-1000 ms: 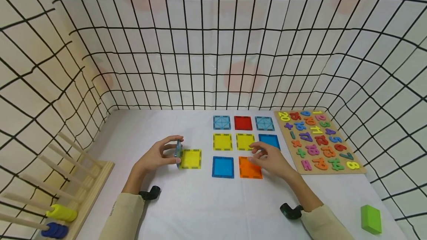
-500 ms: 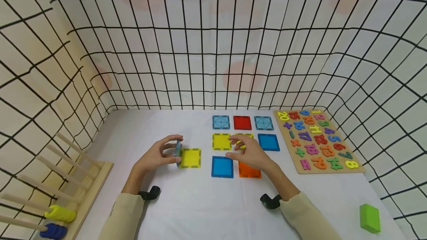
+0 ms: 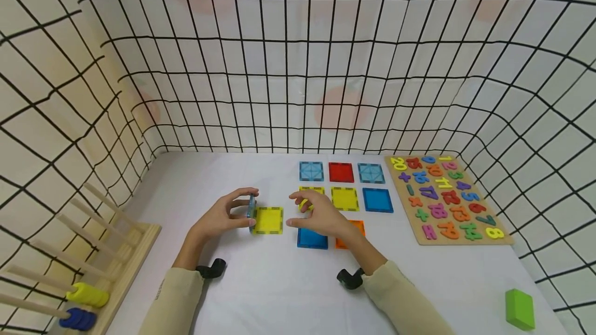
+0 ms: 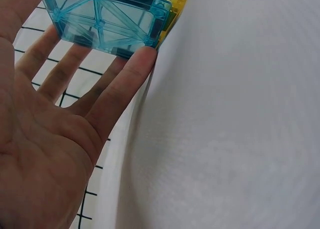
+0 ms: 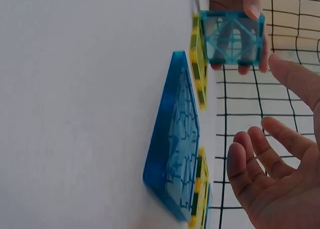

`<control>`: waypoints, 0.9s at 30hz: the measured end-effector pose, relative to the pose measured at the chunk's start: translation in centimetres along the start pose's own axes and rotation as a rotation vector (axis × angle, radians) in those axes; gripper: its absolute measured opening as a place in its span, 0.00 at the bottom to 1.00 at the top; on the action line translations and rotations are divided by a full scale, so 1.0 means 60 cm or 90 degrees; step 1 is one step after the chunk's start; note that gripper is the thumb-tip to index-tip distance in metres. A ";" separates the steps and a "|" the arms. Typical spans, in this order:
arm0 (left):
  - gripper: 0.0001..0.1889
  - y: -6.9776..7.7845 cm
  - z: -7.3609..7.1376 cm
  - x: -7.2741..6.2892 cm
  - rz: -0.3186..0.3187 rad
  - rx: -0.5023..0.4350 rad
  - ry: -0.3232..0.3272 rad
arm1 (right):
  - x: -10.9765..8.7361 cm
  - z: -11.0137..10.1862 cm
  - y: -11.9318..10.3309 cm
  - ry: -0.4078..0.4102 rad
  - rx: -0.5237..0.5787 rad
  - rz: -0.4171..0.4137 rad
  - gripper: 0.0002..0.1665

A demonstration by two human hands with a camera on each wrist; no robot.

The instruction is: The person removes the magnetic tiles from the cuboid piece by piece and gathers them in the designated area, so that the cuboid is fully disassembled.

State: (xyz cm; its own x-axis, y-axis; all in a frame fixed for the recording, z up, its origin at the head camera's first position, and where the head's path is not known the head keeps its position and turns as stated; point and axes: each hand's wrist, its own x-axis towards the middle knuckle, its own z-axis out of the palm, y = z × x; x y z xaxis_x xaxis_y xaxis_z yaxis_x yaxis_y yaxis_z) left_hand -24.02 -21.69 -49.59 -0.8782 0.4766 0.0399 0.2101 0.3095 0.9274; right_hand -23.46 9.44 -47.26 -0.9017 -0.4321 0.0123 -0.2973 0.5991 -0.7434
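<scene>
My left hand [image 3: 219,219] pinches a light-blue clear magnetic tile [image 4: 107,21] by two edges, between thumb and fingers. The tile stands upright along the left edge of a flat yellow magnetic tile [image 3: 269,220]. To the right, my right hand [image 3: 323,216] hovers with parted, slightly bent fingers and nothing in them. It overlaps another yellow tile [image 3: 312,189] and a blue tile [image 3: 312,239] in the head view. From the right wrist, the upright tile [image 5: 232,39] shows beyond the fingertips, and the nearer blue tile [image 5: 172,139] lies flat.
Several more tiles lie in rows, among them a red tile [image 3: 341,172], a blue tile [image 3: 378,200] and an orange tile [image 3: 357,227]. A number puzzle board [image 3: 410,231] is at right, a green block [image 3: 519,309] at front right. A wooden peg rack [image 3: 135,257] stands left.
My right hand has moved left from over the orange tile toward the upright tile, uncovering the middle yellow tile. My left hand and its light-blue tile have stayed in place.
</scene>
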 end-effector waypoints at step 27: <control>0.41 -0.002 -0.001 0.002 0.012 0.000 -0.006 | 0.041 0.056 -0.021 -0.071 -0.048 -0.025 0.45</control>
State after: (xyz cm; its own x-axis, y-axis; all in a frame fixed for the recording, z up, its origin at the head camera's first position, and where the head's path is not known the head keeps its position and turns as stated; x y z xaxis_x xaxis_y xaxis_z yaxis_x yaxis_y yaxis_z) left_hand -24.16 -21.73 -49.68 -0.8700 0.4902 0.0533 0.2260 0.3002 0.9267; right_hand -24.27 5.34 -48.50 -0.8496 -0.5262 -0.0374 -0.3583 0.6277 -0.6911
